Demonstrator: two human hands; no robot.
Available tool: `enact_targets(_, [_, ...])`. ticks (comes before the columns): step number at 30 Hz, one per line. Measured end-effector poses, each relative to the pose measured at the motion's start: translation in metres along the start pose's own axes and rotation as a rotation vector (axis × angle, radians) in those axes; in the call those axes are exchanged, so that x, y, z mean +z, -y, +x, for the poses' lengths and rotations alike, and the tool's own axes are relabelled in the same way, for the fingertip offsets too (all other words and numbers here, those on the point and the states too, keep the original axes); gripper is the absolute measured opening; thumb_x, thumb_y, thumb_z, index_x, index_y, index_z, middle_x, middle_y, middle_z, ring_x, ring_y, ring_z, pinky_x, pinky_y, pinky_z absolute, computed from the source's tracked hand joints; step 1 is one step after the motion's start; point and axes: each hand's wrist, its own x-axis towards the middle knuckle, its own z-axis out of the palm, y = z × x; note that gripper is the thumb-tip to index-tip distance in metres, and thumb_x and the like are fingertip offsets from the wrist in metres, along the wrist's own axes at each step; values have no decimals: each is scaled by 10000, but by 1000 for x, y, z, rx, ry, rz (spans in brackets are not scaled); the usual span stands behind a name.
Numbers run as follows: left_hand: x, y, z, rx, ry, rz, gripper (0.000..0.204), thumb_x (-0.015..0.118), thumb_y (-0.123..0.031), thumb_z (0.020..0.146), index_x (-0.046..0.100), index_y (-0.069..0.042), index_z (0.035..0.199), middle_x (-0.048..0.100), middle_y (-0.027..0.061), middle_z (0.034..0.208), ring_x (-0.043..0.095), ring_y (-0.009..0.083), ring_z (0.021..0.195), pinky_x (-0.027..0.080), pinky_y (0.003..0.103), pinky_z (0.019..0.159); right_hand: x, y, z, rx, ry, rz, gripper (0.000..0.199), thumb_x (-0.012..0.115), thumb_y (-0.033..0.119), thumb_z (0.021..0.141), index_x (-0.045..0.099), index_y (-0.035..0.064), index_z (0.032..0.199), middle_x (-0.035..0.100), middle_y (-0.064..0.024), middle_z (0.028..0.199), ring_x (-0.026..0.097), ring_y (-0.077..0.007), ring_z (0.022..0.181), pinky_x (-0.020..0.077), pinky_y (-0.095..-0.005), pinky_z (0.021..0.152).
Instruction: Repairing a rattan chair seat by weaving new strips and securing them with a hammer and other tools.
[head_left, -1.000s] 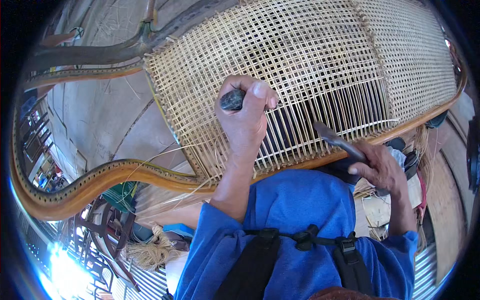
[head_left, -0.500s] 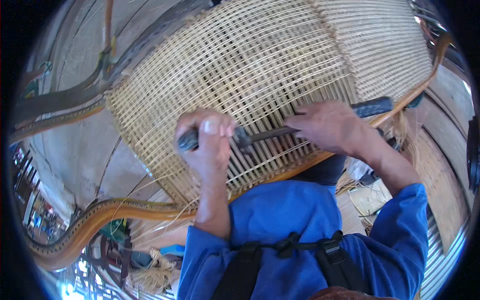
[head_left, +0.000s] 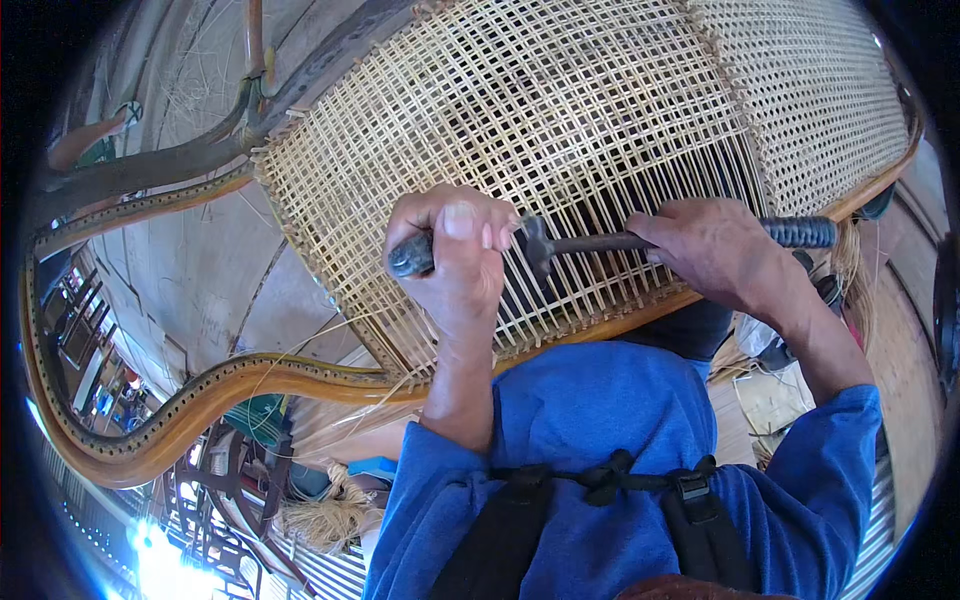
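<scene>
My left hand [head_left: 450, 255] is closed around a dark handle [head_left: 411, 256], whose rounded end pokes out of the fist; the rest of that tool is hidden. My right hand [head_left: 710, 250] grips a hammer [head_left: 600, 242] partway along its metal shaft, with the ridged black grip sticking out to the right. The hammer's head is just right of my left fist, above the weave. Both hands are over a cane panel [head_left: 500, 110] with an open lattice. Near my hands, toward the front edge, the strands run mostly one way with dark gaps between them.
A curved wooden frame [head_left: 190, 405] with a row of small holes sweeps out to the left. A loose cane strand [head_left: 300, 340] trails from the panel's left corner. Bundled fibres [head_left: 325, 515] lie at lower left, and more strands [head_left: 850, 265] hang at right.
The whole view has shifted, so the panel and frame appear farther right and higher. Both hands keep their grips; the hammer's head is slightly farther from my left fist.
</scene>
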Motion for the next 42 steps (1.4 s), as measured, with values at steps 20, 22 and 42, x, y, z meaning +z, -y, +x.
enact_targets(20, [24,13,3,-29,-53,33,152,607,-31,849,482,-22,762,512,79,639,480,131,490,453,296,476,-8,-10,-17,31,-51,39,148,606,219,812,589,96,893,589,-98,751,624,-295,752,505,-397,652])
enact_targets(22, [24,16,3,-2,-1,-14,142,593,-24,852,481,-19,764,510,83,629,469,132,480,453,296,473,-6,-13,-23,-3,-49,81,145,608,210,808,588,93,891,589,-99,752,623,-296,752,505,-396,653])
enact_targets(42, [28,22,-6,-97,30,110,146,606,-72,860,494,-21,782,507,71,610,486,127,503,461,302,495,-1,-11,-31,-64,7,129,119,613,191,791,596,82,836,595,-98,723,623,-304,724,502,-404,628])
